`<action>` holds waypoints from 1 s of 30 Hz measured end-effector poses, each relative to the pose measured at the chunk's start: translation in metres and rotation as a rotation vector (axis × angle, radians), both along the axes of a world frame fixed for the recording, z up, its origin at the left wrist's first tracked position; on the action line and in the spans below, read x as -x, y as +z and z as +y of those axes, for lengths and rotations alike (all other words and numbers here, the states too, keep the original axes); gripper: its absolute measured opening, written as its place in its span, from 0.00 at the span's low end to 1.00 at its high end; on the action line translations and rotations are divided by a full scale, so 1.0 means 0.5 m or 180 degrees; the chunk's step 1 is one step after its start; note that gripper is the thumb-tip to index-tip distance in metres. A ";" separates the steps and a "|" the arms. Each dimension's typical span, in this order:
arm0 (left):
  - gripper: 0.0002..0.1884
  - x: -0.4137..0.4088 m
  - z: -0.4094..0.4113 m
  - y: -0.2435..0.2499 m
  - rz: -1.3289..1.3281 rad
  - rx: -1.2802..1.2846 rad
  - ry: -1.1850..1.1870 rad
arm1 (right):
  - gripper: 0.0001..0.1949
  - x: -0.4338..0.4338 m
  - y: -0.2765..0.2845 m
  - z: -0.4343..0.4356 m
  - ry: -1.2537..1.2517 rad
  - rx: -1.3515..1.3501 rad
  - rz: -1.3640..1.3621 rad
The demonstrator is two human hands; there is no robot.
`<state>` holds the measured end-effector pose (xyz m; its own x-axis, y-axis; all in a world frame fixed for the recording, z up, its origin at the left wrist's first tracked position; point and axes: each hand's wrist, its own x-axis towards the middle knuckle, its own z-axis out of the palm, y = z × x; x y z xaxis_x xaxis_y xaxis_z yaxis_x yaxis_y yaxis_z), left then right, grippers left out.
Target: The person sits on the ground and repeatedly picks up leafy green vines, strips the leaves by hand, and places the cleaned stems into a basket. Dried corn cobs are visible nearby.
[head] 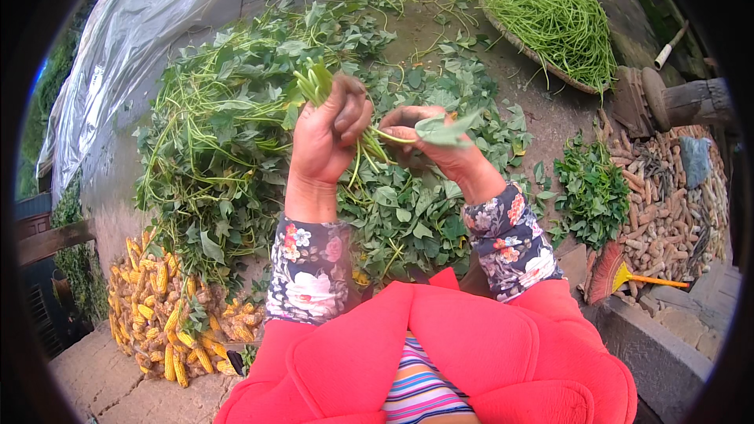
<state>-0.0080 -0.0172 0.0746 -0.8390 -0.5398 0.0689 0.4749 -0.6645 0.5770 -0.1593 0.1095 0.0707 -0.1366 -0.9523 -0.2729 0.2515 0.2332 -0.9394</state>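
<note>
My left hand [336, 129] is closed around a bundle of green leaf stalks [316, 81], their cut or snapped ends sticking up above the fist and thinner ends trailing below it. Close by on the right, my right hand [439, 144] pinches a single stalk between thumb and fingers. A green leaf [450, 129] on that side is blurred. Beneath both hands spreads a large heap of leafy vines [235, 129], long stems lying mostly at the left. Loose leaves [412, 206] cover the ground under my right hand.
A round woven tray [533, 59] heaped with green stalks [554, 23] stands at the back right. Bare corncobs [660, 224], a leafy pile [592, 191] and a broom [612, 274] lie right. Yellow corn ears [159, 312] lie front left; plastic sheeting [141, 41] is behind.
</note>
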 end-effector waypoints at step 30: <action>0.15 -0.016 -0.006 0.012 -0.1046 0.0944 0.0657 | 0.07 0.014 0.002 0.005 0.0186 0.1093 0.3383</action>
